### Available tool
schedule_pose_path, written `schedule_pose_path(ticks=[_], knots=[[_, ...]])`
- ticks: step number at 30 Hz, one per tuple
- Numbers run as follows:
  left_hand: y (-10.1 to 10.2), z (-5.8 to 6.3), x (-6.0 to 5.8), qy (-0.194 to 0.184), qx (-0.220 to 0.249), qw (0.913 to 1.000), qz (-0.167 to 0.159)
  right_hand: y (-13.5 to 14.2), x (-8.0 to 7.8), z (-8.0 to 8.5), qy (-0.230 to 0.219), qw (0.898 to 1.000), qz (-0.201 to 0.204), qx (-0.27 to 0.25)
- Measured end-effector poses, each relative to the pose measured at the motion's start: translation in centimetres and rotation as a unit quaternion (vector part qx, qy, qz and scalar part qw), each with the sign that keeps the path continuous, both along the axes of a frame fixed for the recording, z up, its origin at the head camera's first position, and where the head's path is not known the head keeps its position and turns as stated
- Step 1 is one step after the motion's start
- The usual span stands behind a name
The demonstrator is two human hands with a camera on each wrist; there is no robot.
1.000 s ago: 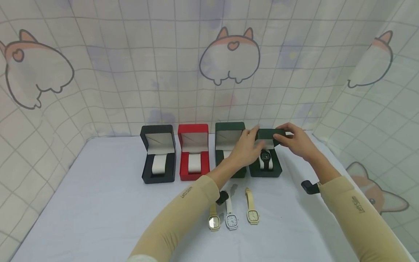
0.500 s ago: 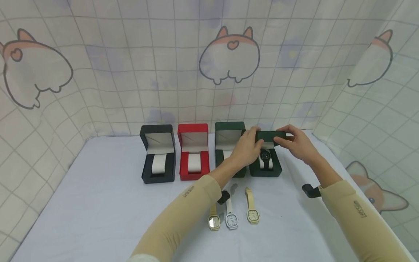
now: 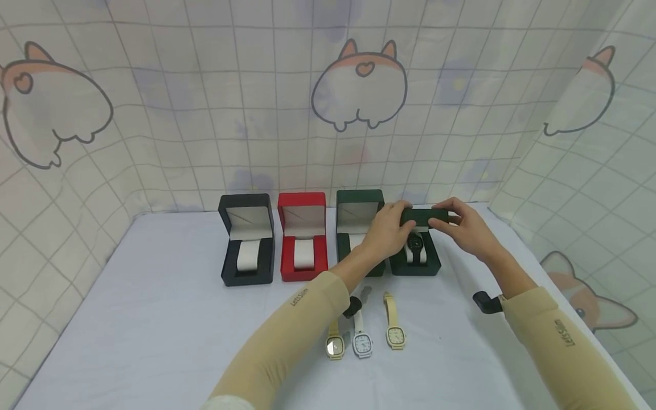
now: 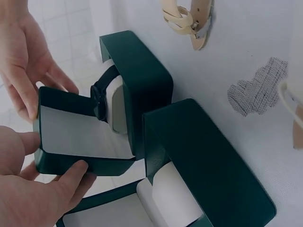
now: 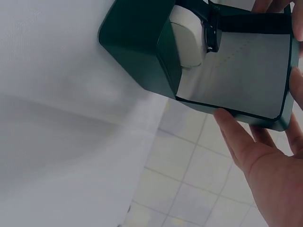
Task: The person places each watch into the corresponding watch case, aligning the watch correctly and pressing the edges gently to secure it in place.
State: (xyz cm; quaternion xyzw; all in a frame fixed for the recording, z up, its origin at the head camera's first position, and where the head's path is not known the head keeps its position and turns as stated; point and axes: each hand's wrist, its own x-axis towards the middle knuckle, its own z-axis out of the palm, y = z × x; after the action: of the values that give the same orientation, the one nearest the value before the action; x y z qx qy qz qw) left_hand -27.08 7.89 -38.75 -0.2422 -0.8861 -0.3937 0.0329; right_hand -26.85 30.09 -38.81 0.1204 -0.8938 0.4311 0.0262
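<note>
A green watch box (image 3: 432, 260) stands at the right end of a row, with a black watch (image 3: 415, 246) wrapped round its white cushion. Its lid (image 3: 422, 217) is partly lowered over the watch. My left hand (image 3: 383, 232) holds the lid's left side, thumb and fingers at its edge, as the left wrist view shows on the lid (image 4: 85, 132). At the opposite side my right hand (image 3: 470, 232) grips the lid between thumb and fingers. The right wrist view shows the pale lining (image 5: 251, 71) and the watch beneath the tilted lid.
Left of it stand open boxes: another green one (image 3: 360, 196), partly behind my left hand, a red one (image 3: 302, 199) and a black one (image 3: 246, 200), white cushions inside. Nearer lie a gold watch (image 3: 335, 346), a white watch (image 3: 362, 344) and a cream watch (image 3: 396, 336). A patterned curtain (image 3: 205, 142) hangs behind.
Both hands have tipped the right-hand green box's lid forward and down, so less of its lining shows in the head view. The other boxes and the loose watches stay put.
</note>
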Motion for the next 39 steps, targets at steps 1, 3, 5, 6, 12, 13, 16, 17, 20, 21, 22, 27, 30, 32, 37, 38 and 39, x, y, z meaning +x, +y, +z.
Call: schedule_pose_path(ticks=[1,3,5,6,12,13,16,17,20,21,22,27,30,32,37,38,39], knots=[[0.0,0.0,0.0,0.002,-0.001,1.0000,0.000,0.0,0.0,0.0,-0.001,1.000,0.002,0.001],[0.0,0.1,0.1,0.005,-0.004,1.0000,-0.001,0.1,0.1,-0.1,-0.004,1.000,0.005,0.010],[0.0,0.1,0.1,0.008,-0.006,0.9999,-0.002,0.2,0.2,-0.1,-0.008,1.000,0.007,0.025],[0.0,0.0,0.1,0.007,-0.007,1.0000,-0.001,0.2,0.2,-0.1,-0.010,0.999,0.008,0.031],[0.1,0.1,0.1,-0.005,-0.008,0.9999,-0.005,0.6,0.3,0.3,-0.014,0.998,0.018,0.054],[0.1,0.1,0.0,-0.007,-0.011,0.9999,-0.006,0.6,0.3,0.4,-0.015,0.998,0.021,0.053],[0.1,0.2,-0.1,-0.010,-0.018,0.9998,-0.005,0.7,0.3,0.5,-0.020,0.998,0.033,0.049],[0.1,0.2,-0.1,-0.011,-0.019,0.9997,-0.005,0.7,0.4,0.6,-0.020,0.998,0.035,0.049],[0.1,0.3,-0.1,-0.013,-0.018,0.9998,-0.002,0.7,0.5,0.6,-0.019,0.998,0.039,0.050],[0.1,0.3,-0.1,-0.012,-0.017,0.9998,-0.002,0.7,0.6,0.6,-0.019,0.998,0.038,0.051],[0.1,0.3,0.0,-0.013,-0.016,0.9998,-0.002,0.7,0.7,0.6,-0.018,0.998,0.038,0.053],[0.1,0.3,0.1,-0.014,-0.022,0.9996,-0.004,0.7,1.0,0.2,-0.009,0.997,0.036,0.060],[0.0,0.3,0.1,-0.010,-0.028,0.9995,-0.007,0.7,1.1,0.0,0.001,0.997,0.038,0.069],[0.0,0.2,0.1,-0.010,-0.032,0.9994,-0.009,0.6,1.1,-0.1,0.008,0.996,0.042,0.077],[-0.3,0.1,0.3,-0.020,-0.045,0.9987,-0.016,0.6,1.4,-0.4,0.018,0.995,0.049,0.081],[-0.3,0.1,0.4,-0.023,-0.048,0.9985,-0.016,0.6,1.5,-0.4,0.021,0.995,0.050,0.080],[-0.4,0.2,0.5,-0.025,-0.049,0.9983,-0.017,0.6,1.6,-0.5,0.024,0.996,0.050,0.077]])
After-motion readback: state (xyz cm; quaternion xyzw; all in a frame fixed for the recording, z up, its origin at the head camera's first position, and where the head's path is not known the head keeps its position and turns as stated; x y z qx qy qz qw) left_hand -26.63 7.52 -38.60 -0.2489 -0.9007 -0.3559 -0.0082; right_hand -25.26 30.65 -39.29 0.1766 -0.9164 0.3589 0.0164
